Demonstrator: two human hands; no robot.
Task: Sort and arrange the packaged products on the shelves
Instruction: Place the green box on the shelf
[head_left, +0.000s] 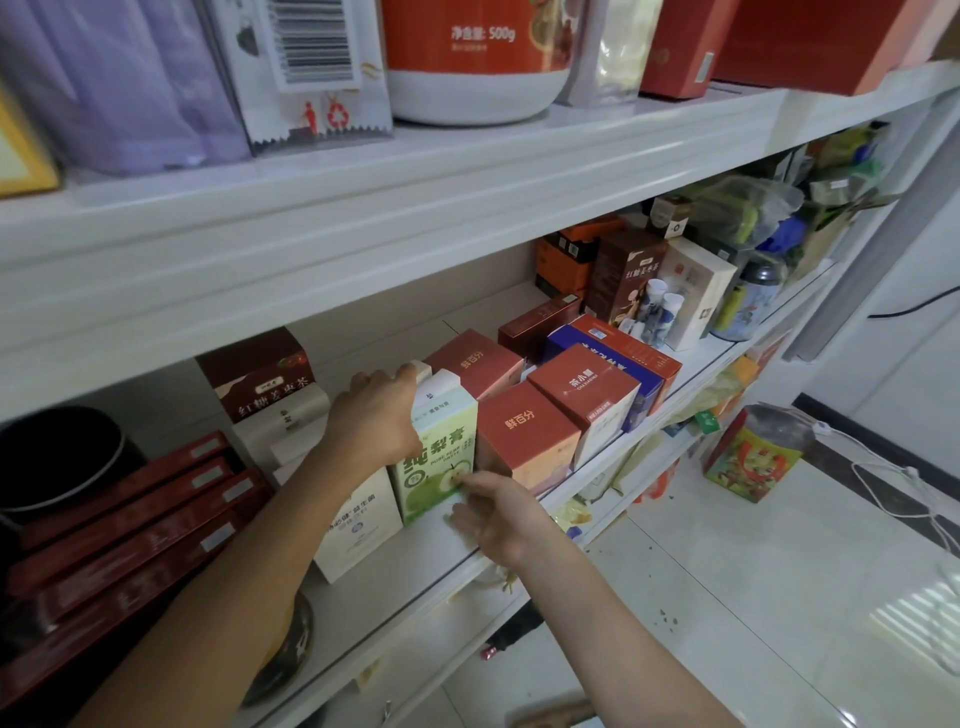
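Gripping green carton (441, 447) near shelf (400, 597) edge, left hand (376, 421).

The pear carton (441, 447) is standing on the middle shelf (405, 571), a shorter box (524, 441) sitting just beside it at 3 o'clock, stacked flat boxes (130, 525) lying well apart at 9 o'clock.

The purple packets (119, 78), the barcoded pouch (311, 67) and the orange tub (467, 62) on the top shelf are cut off by the upper edge of the frame. A black round container (57, 457) is cropped at the left edge. On the left hand (374, 415), the fingertips are hidden behind the green pear carton (441, 441). The right hand (493, 514) is blurred at lower centre, and its contact with the carton cannot be told.
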